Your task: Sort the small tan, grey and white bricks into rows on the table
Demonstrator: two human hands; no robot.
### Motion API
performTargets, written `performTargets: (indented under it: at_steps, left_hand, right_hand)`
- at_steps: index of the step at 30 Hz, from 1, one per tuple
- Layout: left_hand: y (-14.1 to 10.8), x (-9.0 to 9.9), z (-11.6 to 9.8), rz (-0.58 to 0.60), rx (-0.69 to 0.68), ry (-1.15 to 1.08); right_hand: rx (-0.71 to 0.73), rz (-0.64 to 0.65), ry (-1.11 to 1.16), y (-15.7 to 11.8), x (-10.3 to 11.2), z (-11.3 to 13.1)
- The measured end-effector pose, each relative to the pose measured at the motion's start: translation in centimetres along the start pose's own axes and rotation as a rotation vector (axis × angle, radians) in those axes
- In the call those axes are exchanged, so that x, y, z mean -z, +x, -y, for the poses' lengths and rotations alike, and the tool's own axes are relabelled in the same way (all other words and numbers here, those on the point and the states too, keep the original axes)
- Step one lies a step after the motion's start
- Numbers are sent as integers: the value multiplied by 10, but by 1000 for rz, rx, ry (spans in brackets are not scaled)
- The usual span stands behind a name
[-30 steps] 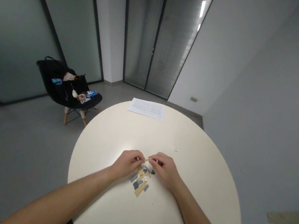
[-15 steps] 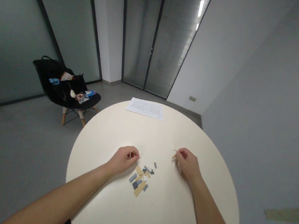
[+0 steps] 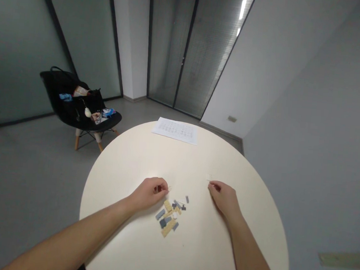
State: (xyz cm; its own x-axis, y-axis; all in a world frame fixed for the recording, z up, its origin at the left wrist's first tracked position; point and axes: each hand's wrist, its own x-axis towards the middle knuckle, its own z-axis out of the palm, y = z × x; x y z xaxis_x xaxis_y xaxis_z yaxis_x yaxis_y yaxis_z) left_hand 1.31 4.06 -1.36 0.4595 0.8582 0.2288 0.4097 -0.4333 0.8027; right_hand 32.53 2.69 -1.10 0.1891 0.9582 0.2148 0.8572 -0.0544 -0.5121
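Note:
On the round white table (image 3: 128, 156) lies a small heap of building bricks (image 3: 168, 227), tan, grey, dark and white. My left hand (image 3: 152, 192) rests at the heap's upper left, thumb and fingertips pinched around something thin and pale that I cannot make out. To the right of the heap, my right hand (image 3: 223, 196) is closed too, its fingertips together at a small pale, almost clear piece (image 3: 209, 177). Whether that piece is gripped or only touched is unclear. A grey brick (image 3: 187, 199) lies apart, between the hands.
A printed paper sheet (image 3: 175, 130) lies at the table's far edge. Beyond the table at the left stands a black chair (image 3: 57, 86) with a bag and small packets on it. Glass panels and grey walls surround the room.
My right hand has shifted slightly left and turned. The small tan piece that showed under its fingertips is no longer visible. My left hand has barely moved.

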Motion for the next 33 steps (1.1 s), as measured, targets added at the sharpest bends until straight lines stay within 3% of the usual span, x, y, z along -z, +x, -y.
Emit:
performTargets:
  at_steps: [18,26,33]
  left_hand:
    - [0,-1,5,6,-23,3]
    - [0,0,3,1,-13,-9]
    - [2,2,0,-119,76,-25]
  right_hand:
    - [-47,-34,-81,2,3,-5]
    - [-11,52,-26,-3,8,-5]
    - [-1,50,-33,-4,3,-2]
